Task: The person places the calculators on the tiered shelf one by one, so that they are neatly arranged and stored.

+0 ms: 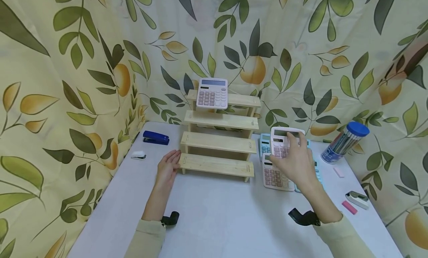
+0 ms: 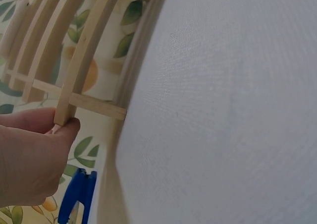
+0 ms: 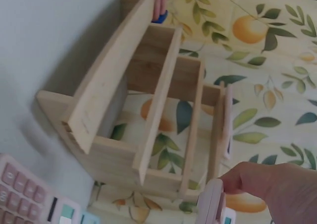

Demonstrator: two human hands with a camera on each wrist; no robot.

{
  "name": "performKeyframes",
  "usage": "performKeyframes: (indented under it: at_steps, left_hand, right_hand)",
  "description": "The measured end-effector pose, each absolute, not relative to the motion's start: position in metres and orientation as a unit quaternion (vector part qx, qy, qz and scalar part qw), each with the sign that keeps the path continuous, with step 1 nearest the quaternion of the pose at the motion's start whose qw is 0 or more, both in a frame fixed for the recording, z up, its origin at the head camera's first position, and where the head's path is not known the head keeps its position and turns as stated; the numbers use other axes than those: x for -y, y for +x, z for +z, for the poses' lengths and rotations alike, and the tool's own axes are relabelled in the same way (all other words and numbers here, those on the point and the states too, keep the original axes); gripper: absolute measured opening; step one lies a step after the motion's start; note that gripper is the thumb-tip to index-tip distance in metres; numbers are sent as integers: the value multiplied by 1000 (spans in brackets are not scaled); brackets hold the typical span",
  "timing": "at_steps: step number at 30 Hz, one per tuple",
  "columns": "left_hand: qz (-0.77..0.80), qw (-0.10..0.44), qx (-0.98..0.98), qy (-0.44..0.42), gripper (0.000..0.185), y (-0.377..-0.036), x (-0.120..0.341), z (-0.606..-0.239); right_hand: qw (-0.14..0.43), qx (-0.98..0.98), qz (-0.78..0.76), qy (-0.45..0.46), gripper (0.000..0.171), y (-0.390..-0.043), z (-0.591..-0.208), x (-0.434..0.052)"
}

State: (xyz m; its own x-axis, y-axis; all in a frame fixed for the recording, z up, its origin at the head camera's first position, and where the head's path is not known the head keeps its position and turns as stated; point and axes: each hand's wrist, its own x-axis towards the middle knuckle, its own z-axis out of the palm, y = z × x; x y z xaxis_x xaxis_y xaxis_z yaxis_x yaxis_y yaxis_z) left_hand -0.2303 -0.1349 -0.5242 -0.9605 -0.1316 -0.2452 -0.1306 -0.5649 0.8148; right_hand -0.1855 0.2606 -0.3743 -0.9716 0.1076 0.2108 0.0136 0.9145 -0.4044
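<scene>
My left hand [image 1: 168,165] pinches the left end of the lowest board of a stepped wooden display rack [image 1: 217,164]; in the left wrist view, thumb and finger sit on either side of that board [image 2: 91,50]. To the right of the rack, my right hand [image 1: 295,163] grips a pink calculator [image 1: 280,143] by its edges, raised over a group of calculators. Under it lie another pink calculator [image 1: 275,178] and a blue calculator [image 1: 265,143], partly covered. A pale pink calculator [image 1: 212,94] leans on the rack's top step.
A blue stapler [image 1: 155,137] and a small white stapler [image 1: 138,155] lie left of the rack. On the right are a blue-lidded tub of pens [image 1: 345,143], a pink eraser [image 1: 349,207], a paler eraser [image 1: 339,172] and a white stapler-like item [image 1: 357,199]. Patterned curtain [image 1: 284,35] hangs behind.
</scene>
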Motion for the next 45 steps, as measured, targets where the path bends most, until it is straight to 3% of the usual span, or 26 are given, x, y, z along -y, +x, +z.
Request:
performKeyframes:
  at_steps: [6,24,45]
  left_hand:
    - [-874,1,466,140,77,-232,134,-523]
    - [-873,1,469,135,77,-233,136,-523]
    - [-865,-4,481,144,77,-231,136,-526]
  right_hand:
    - [136,969,205,-28,103,-203,-353,-254]
    - [130,972,196,-9,100,-251,-318,-228]
    - [123,972,199,11,89,-296,-309,-205]
